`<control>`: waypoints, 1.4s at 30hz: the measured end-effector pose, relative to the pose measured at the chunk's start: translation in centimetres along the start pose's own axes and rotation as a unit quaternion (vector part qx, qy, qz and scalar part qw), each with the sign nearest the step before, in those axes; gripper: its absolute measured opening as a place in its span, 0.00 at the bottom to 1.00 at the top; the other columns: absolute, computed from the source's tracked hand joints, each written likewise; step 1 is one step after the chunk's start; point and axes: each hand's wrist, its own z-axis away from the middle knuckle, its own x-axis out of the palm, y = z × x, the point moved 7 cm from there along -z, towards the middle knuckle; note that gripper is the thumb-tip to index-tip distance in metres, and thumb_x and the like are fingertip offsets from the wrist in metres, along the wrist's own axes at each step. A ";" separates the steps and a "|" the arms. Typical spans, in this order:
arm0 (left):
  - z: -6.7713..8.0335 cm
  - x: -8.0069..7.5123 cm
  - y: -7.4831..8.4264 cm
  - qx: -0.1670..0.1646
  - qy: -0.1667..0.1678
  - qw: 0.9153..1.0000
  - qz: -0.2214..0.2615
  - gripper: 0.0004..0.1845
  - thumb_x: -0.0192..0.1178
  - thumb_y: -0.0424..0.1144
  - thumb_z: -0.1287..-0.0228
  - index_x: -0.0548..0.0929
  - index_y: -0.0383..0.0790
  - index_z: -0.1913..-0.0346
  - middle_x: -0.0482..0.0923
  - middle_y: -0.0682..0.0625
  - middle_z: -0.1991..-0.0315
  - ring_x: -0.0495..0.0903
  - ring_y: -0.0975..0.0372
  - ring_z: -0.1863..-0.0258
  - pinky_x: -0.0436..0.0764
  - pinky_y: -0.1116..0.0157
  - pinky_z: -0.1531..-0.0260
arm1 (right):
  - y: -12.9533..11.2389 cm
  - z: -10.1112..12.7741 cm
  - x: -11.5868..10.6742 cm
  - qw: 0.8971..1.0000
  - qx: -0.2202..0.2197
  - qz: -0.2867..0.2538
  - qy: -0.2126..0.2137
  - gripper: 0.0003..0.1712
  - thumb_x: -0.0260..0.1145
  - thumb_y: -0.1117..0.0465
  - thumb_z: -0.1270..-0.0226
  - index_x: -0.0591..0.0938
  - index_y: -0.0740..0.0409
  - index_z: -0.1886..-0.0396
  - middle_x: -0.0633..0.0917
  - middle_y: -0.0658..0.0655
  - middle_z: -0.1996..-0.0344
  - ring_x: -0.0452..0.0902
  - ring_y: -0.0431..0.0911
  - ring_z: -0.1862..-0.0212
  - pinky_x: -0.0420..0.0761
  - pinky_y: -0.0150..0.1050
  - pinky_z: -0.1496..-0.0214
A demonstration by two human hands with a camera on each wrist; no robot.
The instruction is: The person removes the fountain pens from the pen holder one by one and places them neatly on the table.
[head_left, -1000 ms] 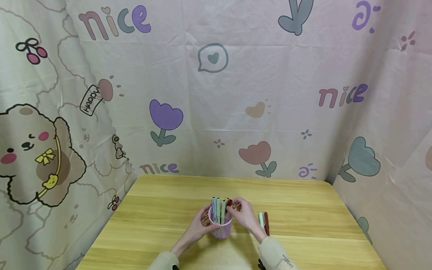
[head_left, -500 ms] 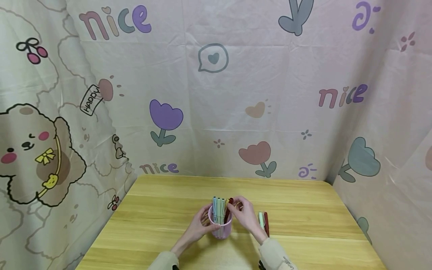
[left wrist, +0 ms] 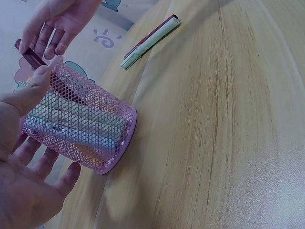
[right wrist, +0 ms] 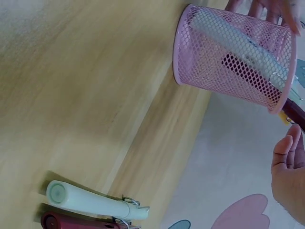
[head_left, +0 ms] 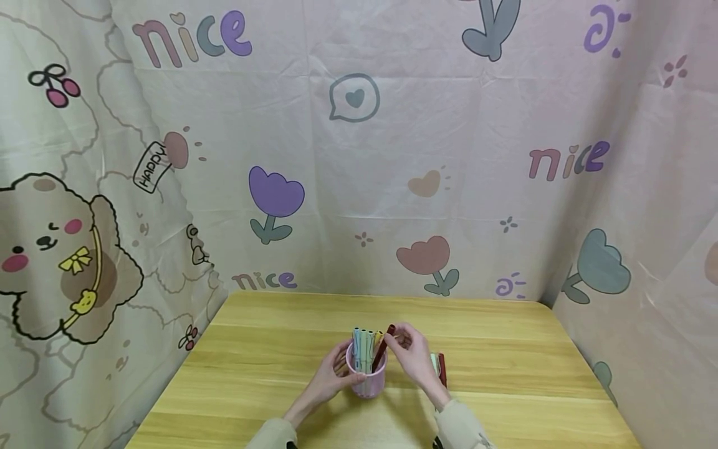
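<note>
A pink mesh pen cup stands on the table, several pens upright in it: light blue, pale green and a yellow one. My left hand holds the cup from the left, its thumb near the rim and its fingers round the far side. On the other side, my right hand pinches the upper end of a dark red pen, which leans right over the rim. Through the mesh in the left wrist view, this pen's lower part shows inside the cup.
Right of the cup, a pale green pen and another dark red pen lie side by side on the wooden table, partly behind my right wrist in the head view. A printed curtain hangs behind the table.
The dark red pen has risen a little and tipped to the right, my right hand moving up and right with it. My left hand and the cup have stayed in place.
</note>
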 end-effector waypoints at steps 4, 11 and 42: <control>0.1 0.1 0.1 0.004 -0.002 1.000 -0.002 0.48 0.72 0.36 0.41 0.55 0.27 0.24 0.58 0.25 0.26 0.60 0.31 0.27 0.64 0.36 0.27 | -0.4 0.1 -0.4 1.000 -0.004 -0.023 0.006 0.11 0.67 0.61 0.31 0.80 0.63 0.54 0.88 0.62 0.63 0.82 0.43 0.64 0.83 0.26 0.60; 0.2 0.1 0.1 0.003 -0.001 1.000 -0.003 0.48 0.72 0.36 0.41 0.55 0.27 0.24 0.58 0.26 0.26 0.60 0.32 0.27 0.63 0.37 0.27 | -1.4 0.2 -1.0 0.997 -0.048 -0.064 0.009 0.12 0.60 0.63 0.25 0.76 0.66 0.49 0.88 0.68 0.57 0.81 0.38 0.65 0.85 0.28 0.61; 0.2 0.0 0.0 -0.001 0.007 1.000 -0.001 0.49 0.72 0.36 0.42 0.55 0.28 0.24 0.57 0.26 0.26 0.59 0.32 0.26 0.61 0.36 0.26 | -3.5 0.5 -4.7 0.986 -0.076 -0.122 0.083 0.17 0.65 0.72 0.32 0.73 0.70 0.46 0.84 0.78 0.54 0.88 0.40 0.62 0.91 0.35 0.55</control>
